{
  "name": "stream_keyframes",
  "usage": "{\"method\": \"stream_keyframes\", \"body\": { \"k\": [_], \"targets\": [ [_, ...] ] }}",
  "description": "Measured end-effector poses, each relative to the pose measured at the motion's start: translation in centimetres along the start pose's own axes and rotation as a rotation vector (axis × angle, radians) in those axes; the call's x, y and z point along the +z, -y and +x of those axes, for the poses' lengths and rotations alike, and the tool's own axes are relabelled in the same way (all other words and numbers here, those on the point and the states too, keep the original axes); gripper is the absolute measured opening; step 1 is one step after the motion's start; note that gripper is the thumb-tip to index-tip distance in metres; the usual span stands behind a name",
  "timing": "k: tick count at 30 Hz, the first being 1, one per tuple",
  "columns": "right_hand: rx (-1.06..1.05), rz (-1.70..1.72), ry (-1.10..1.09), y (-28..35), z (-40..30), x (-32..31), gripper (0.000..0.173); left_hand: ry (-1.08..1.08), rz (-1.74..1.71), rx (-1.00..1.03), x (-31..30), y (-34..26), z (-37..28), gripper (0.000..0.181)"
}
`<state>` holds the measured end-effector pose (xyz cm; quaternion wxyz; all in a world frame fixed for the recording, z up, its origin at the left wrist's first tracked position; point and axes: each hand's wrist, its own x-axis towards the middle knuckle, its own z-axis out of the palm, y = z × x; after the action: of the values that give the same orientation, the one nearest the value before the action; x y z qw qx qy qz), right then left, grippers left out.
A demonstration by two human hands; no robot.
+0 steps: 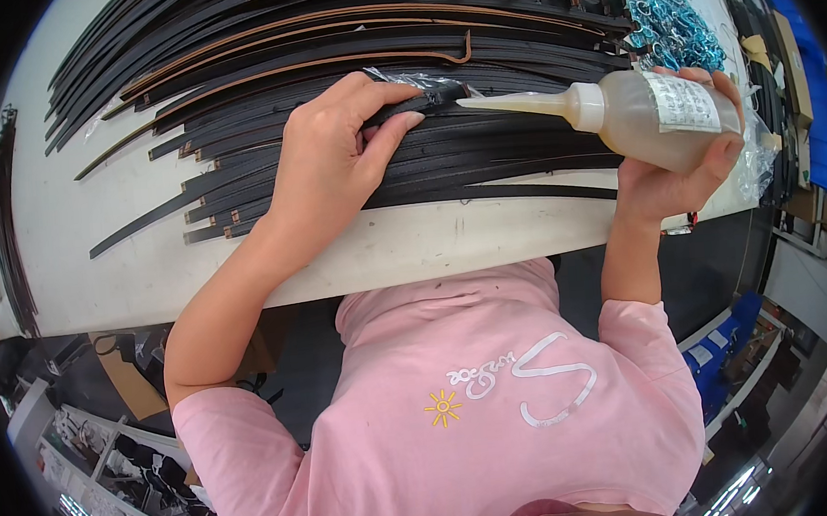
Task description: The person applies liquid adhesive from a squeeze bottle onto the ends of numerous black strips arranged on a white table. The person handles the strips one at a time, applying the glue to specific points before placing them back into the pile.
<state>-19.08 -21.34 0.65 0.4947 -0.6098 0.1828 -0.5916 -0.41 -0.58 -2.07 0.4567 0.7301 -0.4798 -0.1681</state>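
My right hand (688, 167) is closed around a translucent squeeze bottle (634, 117) with a long nozzle and a label bearing writing. The bottle lies tilted sideways, and its nozzle tip is at a black strap end (442, 96), whether touching it I cannot tell. My left hand (340, 141) pinches that strap end between thumb and fingers. Clear plastic film (408, 78) lies beside the fingertips. Beneath both hands, many long black straps (491, 137) with brown undersides are spread side by side.
A white worktable (455, 233) carries the straps. A pile of blue metallic clasps (674, 20) sits at the back right, with clear plastic bags (757, 155) near the right edge. Dark thin strips (9, 229) hang over the left side. Shelves (98, 474) stand at the lower left.
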Motion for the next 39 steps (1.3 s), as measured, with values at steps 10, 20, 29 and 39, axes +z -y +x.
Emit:
{"method": "stream_keyframes", "body": {
  "k": [10, 20, 29, 39],
  "targets": [
    [-0.316, -0.333, 0.252, 0.9, -2.0, -0.1, 0.071, 0.013, 0.001, -0.009, -0.1, -0.1, 0.1, 0.022],
    [-0.381, -0.396, 0.323, 0.9, -1.8, -0.2, 0.067, 0.017, 0.007, 0.002, 0.0, 0.0, 0.1, 0.021],
    [-0.454, -0.411, 0.313, 0.8, -1.7, 0.4, 0.066, 0.018, 0.007, -0.004, 0.0, 0.0, 0.0, 0.022],
    [-0.476, -0.403, 0.336, 0.8, -1.9, 0.5, 0.067, 0.023, 0.028, -0.004, -0.1, -0.2, 0.0, 0.021]
  ]
}}
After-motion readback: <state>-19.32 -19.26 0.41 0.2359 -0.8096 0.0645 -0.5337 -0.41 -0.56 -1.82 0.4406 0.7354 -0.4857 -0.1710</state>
